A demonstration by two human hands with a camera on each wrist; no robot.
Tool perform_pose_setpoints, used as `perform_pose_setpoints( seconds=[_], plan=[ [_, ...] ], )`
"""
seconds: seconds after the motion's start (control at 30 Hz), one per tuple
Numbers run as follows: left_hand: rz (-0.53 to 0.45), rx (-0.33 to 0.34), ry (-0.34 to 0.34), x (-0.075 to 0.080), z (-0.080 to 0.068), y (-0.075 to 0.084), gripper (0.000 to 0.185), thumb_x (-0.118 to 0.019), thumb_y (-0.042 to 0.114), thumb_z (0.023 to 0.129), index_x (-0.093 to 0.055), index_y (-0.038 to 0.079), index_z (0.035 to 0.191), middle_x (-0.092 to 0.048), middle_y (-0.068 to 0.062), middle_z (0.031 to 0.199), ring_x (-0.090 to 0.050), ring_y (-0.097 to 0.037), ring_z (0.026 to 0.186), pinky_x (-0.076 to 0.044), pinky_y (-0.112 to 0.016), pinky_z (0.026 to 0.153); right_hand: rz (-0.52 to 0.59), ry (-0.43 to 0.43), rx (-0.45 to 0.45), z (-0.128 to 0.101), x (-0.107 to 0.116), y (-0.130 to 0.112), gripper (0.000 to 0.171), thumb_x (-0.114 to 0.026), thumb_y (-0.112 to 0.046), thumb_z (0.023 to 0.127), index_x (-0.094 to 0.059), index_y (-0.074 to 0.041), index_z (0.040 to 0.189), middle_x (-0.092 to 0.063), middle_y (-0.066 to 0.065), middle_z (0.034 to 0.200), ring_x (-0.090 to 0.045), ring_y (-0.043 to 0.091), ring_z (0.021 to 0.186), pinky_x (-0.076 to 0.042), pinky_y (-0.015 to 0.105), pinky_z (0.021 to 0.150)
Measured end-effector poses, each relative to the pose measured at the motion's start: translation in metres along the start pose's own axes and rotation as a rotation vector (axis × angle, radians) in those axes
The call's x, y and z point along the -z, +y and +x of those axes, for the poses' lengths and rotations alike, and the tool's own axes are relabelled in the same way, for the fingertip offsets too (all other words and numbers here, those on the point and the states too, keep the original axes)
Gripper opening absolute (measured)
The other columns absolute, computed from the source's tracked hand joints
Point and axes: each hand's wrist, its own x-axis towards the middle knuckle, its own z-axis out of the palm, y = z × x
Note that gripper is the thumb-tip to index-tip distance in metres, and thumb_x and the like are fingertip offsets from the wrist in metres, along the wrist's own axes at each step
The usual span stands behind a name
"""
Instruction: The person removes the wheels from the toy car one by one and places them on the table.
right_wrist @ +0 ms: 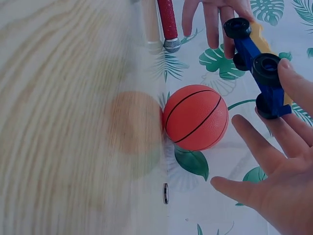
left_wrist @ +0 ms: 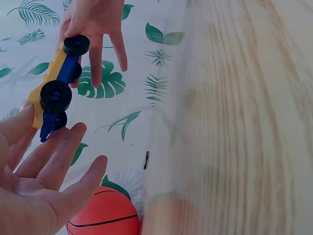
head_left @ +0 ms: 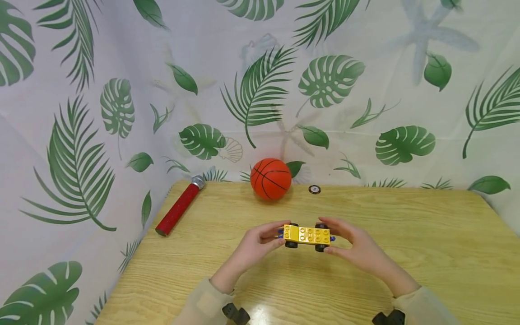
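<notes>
A wooden table (head_left: 406,243) carries an orange basketball (head_left: 271,178) at its far edge and a red microphone (head_left: 178,206) at its far left corner. Above the table's middle, the left hand (head_left: 256,246) and right hand (head_left: 357,246) pinch opposite ends of a yellow toy car (head_left: 307,235) with 4 black wheels, other fingers spread loosely. A small black disc (head_left: 314,189) lies beside the ball.

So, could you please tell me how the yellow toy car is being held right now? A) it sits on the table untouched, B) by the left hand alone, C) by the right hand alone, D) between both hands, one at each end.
D: the head view shows the yellow toy car lifted above the table, with the left hand at one end and the right hand at the other.
</notes>
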Motion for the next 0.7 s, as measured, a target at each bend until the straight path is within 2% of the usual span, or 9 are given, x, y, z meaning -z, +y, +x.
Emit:
perform_pose_setpoints(
  seconds=[0.1, 0.2, 0.4, 0.57, 0.7],
  plan=[
    [-0.023, 0.007, 0.008, -0.0002, -0.0001, 0.0004, 0.044, -0.065, 0.011, 0.096, -0.06, 0.021, 0.138, -0.066, -0.013, 0.13, -0.064, -0.026, 0.118, -0.056, -0.032, 0.095, 0.062, 0.009, -0.001, 0.0006, -0.0022, 0.0034, 0.062, -0.076, -0.017, 0.087, -0.049, -0.008, 0.143, -0.057, 0.015, 0.141, -0.057, 0.001, 0.119, -0.047, 0.017, 0.099],
    [-0.08, 0.018, -0.002, -0.0002, 0.0003, 0.0018, 0.044, -0.064, 0.009, 0.096, -0.059, 0.021, 0.138, -0.066, -0.015, 0.13, -0.065, -0.024, 0.117, -0.057, -0.035, 0.094, 0.092, 0.02, 0.001, 0.0013, -0.0041, 0.0064, 0.059, -0.076, -0.015, 0.087, -0.051, -0.009, 0.14, -0.059, 0.015, 0.139, -0.055, -0.008, 0.117, -0.044, 0.01, 0.098],
    [-0.28, 0.063, -0.054, -0.0001, -0.0008, 0.0049, 0.048, -0.06, 0.007, 0.098, -0.052, 0.015, 0.144, -0.062, -0.022, 0.132, -0.065, -0.025, 0.116, -0.057, -0.044, 0.093, 0.164, 0.024, 0.005, 0.0015, -0.0053, 0.005, 0.056, -0.075, -0.012, 0.087, -0.053, -0.007, 0.138, -0.057, 0.02, 0.138, -0.057, -0.008, 0.113, -0.05, 0.013, 0.094],
    [-0.405, 0.066, -0.076, -0.0023, 0.0002, 0.0055, 0.051, -0.056, 0.005, 0.1, -0.046, 0.015, 0.148, -0.061, -0.025, 0.131, -0.065, -0.037, 0.115, -0.057, -0.045, 0.091, 0.281, 0.026, -0.022, 0.0014, -0.0064, 0.0006, 0.055, -0.073, -0.008, 0.088, -0.052, -0.001, 0.138, -0.052, 0.026, 0.141, -0.062, -0.006, 0.108, -0.057, 0.019, 0.085],
    [-0.485, 0.071, -0.082, -0.0043, 0.0006, 0.007, 0.051, -0.054, 0.005, 0.101, -0.044, 0.019, 0.15, -0.059, -0.023, 0.129, -0.06, -0.045, 0.119, -0.056, -0.047, 0.092, 0.354, 0.04, -0.043, 0.0029, -0.0077, -0.001, 0.055, -0.073, -0.007, 0.088, -0.051, 0.0, 0.139, -0.049, 0.028, 0.143, -0.064, -0.003, 0.107, -0.058, 0.022, 0.083]
  ],
)
